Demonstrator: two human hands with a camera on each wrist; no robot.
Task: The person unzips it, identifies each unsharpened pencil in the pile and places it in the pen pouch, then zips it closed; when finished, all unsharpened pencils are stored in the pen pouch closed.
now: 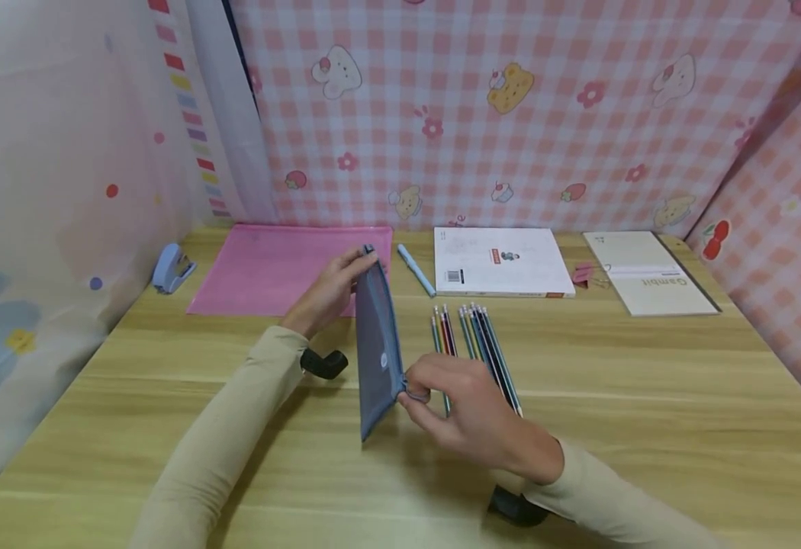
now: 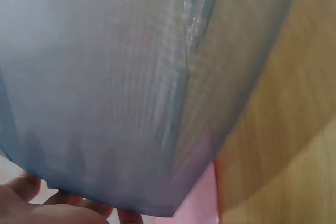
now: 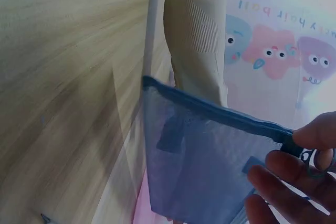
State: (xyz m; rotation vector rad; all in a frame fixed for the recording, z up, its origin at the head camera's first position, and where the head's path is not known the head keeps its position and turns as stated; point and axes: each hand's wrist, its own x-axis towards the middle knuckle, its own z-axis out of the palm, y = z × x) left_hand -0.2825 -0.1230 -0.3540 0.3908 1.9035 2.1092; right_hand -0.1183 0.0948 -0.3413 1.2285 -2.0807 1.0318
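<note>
A translucent blue-grey zipper pouch (image 1: 377,347) stands on edge above the table, its zipper side up. My left hand (image 1: 328,293) grips its far end; in the left wrist view those fingers (image 2: 68,205) curl at the pouch's lower edge. With thumb and index finger, my right hand (image 1: 472,408) pinches the zipper pull (image 3: 307,157) at the near corner. Two groups of pencils lie beside the pouch: a small one (image 1: 444,329) and a larger one (image 1: 488,347), partly hidden by my right hand. The pencils and a pen also show through the pouch in the left wrist view.
A pink folder (image 1: 277,267) lies behind my left hand, with a blue stapler (image 1: 172,268) at its left. Further right are a light blue pen (image 1: 416,271), a white book (image 1: 503,263), pink binder clips (image 1: 584,274) and a cream notebook (image 1: 651,273). Patterned curtains enclose the table.
</note>
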